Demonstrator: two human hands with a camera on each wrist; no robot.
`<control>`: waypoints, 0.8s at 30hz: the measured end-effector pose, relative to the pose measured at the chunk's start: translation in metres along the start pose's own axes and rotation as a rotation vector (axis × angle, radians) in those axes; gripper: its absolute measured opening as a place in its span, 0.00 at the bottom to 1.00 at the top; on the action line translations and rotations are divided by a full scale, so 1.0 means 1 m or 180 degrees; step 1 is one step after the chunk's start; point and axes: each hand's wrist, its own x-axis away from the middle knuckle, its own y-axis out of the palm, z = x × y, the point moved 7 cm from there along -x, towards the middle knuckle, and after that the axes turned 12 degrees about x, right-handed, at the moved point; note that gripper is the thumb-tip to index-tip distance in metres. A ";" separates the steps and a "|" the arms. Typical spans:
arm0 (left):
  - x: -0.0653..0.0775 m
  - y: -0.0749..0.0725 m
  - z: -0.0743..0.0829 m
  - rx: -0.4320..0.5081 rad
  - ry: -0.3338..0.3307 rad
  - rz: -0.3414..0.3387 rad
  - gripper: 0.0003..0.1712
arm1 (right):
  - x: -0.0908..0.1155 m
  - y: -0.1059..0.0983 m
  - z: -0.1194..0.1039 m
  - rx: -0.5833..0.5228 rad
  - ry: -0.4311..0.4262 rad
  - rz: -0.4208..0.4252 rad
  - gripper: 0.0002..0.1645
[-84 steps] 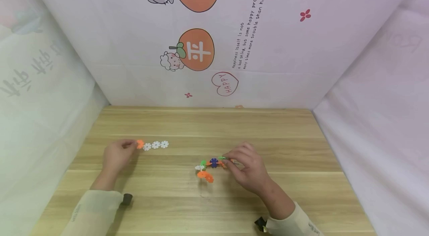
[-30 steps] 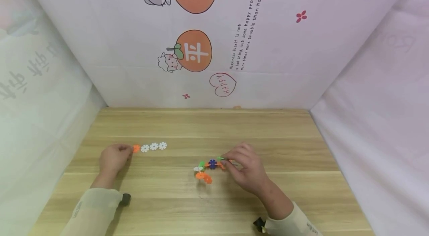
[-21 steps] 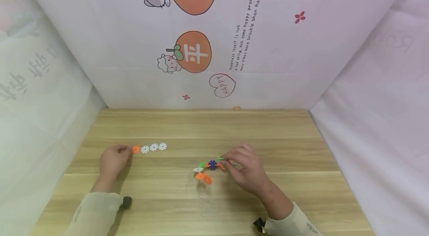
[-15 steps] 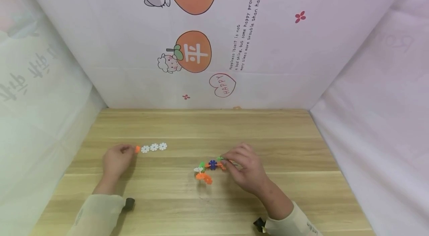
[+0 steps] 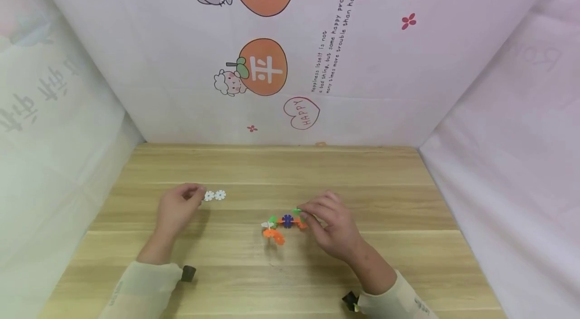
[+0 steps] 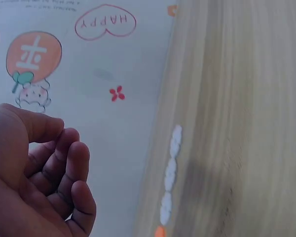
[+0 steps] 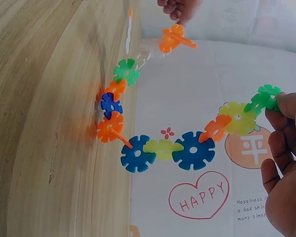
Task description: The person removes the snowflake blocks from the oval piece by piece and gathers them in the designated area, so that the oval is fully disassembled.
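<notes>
Grip: right hand (image 5: 333, 226) pinches the green end piece (image 7: 267, 98) of the chain (image 5: 287, 221) between thumb and finger; left hand (image 5: 178, 211) is loosely curled, nothing seen in it.
Chain: from the right fingertips it runs to nine o'clock in the head view, then bends so its orange tip (image 5: 274, 235) points towards five; near the right hand it looks raised.
Strip: white strip (image 6: 170, 173), flat on the table (image 5: 389, 203), long axis nine to three, orange end (image 6: 160, 231) at nine, hidden from the head view by the left hand.
Nearer hand: left, above the strip and seemingly apart from it.
Bearing: strip at ten o'clock from chain and right hand, well apart.
Cloth: printed cloth (image 5: 376, 57) at twelve, behind the table.
</notes>
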 end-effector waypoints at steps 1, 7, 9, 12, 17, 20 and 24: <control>0.000 0.003 0.005 0.0039 0.0047 -0.0024 0.21 | -0.001 0.000 0.000 -0.0008 -0.0010 0.0006 0.06; 0.005 0.020 0.031 0.0136 0.0334 -0.0174 0.15 | -0.003 -0.002 0.000 -0.0004 -0.0022 -0.0004 0.06; 0.007 0.025 0.037 0.0161 0.0411 -0.0250 0.14 | -0.003 -0.002 0.000 0.0005 -0.0015 -0.0017 0.06; 0.011 0.033 0.044 0.0222 0.0497 -0.0366 0.14 | -0.002 -0.002 -0.001 0.0009 -0.0013 -0.0025 0.06; 0.017 0.041 0.055 0.0337 0.0582 -0.0538 0.11 | -0.004 -0.002 -0.004 0.0007 -0.0033 -0.0007 0.06; 0.022 0.045 0.062 0.0379 0.0636 -0.0636 0.08 | -0.004 -0.001 -0.005 0.0004 -0.0042 -0.0002 0.07; 0.027 0.054 0.070 0.0391 0.0742 -0.0779 0.06 | -0.003 0.000 -0.006 0.0009 -0.0008 -0.0021 0.09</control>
